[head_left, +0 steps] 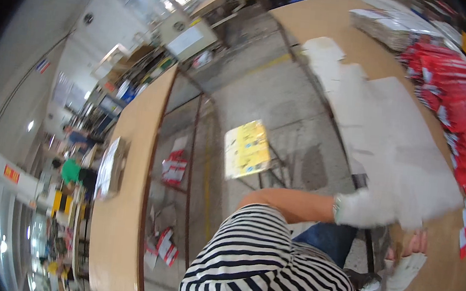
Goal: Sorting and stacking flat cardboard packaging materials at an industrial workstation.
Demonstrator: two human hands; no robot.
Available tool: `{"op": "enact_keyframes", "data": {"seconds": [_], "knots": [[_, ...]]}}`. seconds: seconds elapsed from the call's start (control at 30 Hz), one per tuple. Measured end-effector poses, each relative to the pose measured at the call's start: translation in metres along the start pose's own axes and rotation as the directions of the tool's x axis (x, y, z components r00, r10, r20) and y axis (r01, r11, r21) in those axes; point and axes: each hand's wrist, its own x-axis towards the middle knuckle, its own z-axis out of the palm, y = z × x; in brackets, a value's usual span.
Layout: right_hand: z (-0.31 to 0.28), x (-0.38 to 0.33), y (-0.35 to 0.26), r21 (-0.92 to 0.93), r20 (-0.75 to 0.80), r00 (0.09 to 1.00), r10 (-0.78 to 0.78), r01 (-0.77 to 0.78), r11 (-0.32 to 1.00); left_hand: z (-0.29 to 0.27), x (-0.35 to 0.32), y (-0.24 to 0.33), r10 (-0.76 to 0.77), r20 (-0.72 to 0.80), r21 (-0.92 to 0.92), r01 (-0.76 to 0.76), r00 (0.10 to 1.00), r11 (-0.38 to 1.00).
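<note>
Pointing up-left lengthwise, white sheets (402,126)

Gloved hands (367,209) (403,274) near each other, right fingertips (417,243) bare

The left hand (367,209) blurs against white paper (398,137) (its grip is unclear); the view's lower edge cuts off the striped shirt (253,250).

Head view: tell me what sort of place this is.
Probably a workshop or small factory, perhaps for paper goods: white sheets and piled red-and-white pieces lie on a work table, and other people show in the background.
</note>
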Motion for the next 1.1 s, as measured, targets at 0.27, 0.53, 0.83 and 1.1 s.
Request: {"op": "enact_keyframes", "data": {"seconds": [0.27, 0.53, 0.83, 1.1], "knots": [[0.037, -0.077, 0.034, 0.7, 0.558, 0.537, 0.632, -0.714, -0.011, 0.017, -0.033, 0.019, -0.192, -0.007, -0.394, 0.174, 0.981, 0.903], [-0.106, -0.149, 0.022, 0.604, 0.242, 0.632, 0.736, -0.692, 0.396, 0.138, -0.001, -0.071, -0.063, 0.225, 0.267, 0.001, 0.972, 0.964], [-0.058, -0.225, 0.06, 0.4, 0.228, 0.77, 0.596, -0.632, 0.663, 0.137, 0.013, -0.021, 0.167, 0.11, -0.424, -0.106, 0.98, 0.9], [-0.104, -0.292, 0.009, 0.128, 0.164, 0.6, 0.783, -0.8, 0.586, 0.169, 0.013, 0.016, 0.098, -0.347, -0.349, -0.226, 0.933, 0.91]]}}
